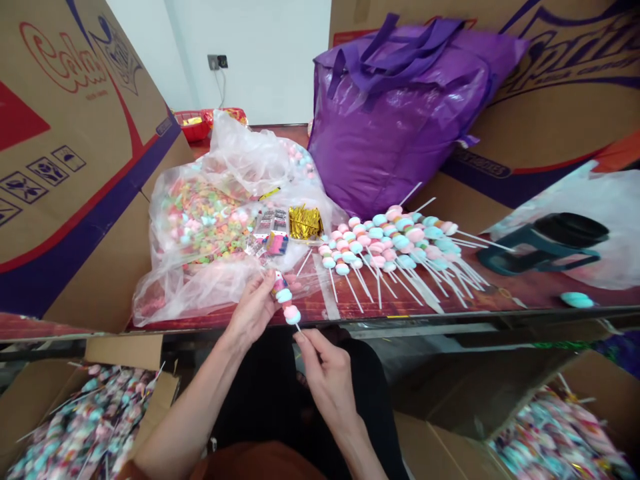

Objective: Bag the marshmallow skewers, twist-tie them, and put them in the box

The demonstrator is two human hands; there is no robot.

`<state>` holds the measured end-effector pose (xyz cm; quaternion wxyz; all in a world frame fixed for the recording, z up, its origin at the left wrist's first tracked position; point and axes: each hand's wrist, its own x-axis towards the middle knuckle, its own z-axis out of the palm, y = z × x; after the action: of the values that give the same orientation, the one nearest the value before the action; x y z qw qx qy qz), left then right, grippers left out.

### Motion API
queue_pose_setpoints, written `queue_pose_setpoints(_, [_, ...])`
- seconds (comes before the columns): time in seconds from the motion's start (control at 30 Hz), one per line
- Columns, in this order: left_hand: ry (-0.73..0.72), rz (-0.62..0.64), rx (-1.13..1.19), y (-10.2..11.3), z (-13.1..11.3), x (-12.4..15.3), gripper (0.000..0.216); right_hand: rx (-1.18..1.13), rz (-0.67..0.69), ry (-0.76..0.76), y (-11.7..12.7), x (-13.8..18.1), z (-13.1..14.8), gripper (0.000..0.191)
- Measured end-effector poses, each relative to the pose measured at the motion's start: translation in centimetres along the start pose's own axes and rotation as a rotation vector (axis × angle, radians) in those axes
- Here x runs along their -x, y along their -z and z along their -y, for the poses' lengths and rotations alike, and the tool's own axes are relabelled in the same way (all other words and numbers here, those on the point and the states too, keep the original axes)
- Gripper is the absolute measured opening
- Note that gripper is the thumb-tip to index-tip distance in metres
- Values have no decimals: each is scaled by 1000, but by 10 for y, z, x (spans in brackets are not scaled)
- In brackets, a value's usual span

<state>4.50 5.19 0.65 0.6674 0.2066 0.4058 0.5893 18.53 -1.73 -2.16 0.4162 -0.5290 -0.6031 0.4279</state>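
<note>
I hold a marshmallow skewer (287, 303) over the table's front edge. My left hand (253, 308) pinches its upper end, where a pink piece sits above a blue and a pink marshmallow. My right hand (325, 367) pinches the thin white stick just below the lowest marshmallow. Right of my hands, a fan of finished pink-and-blue skewers (395, 243) lies on the red table (500, 297). A clear plastic bag of pastel marshmallows (200, 227) lies open behind my left hand.
Gold twist ties (305, 222) and small packets (273, 233) lie beside the bag. A purple tote (400, 113) and cardboard boxes (65, 147) crowd the back. A dark tape dispenser (545, 247) sits at right. Boxes of skewers stand below at left (85, 413) and right (555, 433).
</note>
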Motion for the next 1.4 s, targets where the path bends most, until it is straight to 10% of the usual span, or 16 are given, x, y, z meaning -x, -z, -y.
queue_pose_setpoints(0.43, [137, 155, 8, 3, 4, 4, 29, -1009, 296, -468, -14, -9, 4, 31])
queue_pose_setpoints(0.8, [150, 190, -188, -4, 9, 25, 34, -119, -131, -17, -20, -18, 2, 37])
queue_pose_setpoints(1.4, [-35, -106, 163, 7, 6, 2, 29, -154, 73, -158, -8, 1, 3, 37])
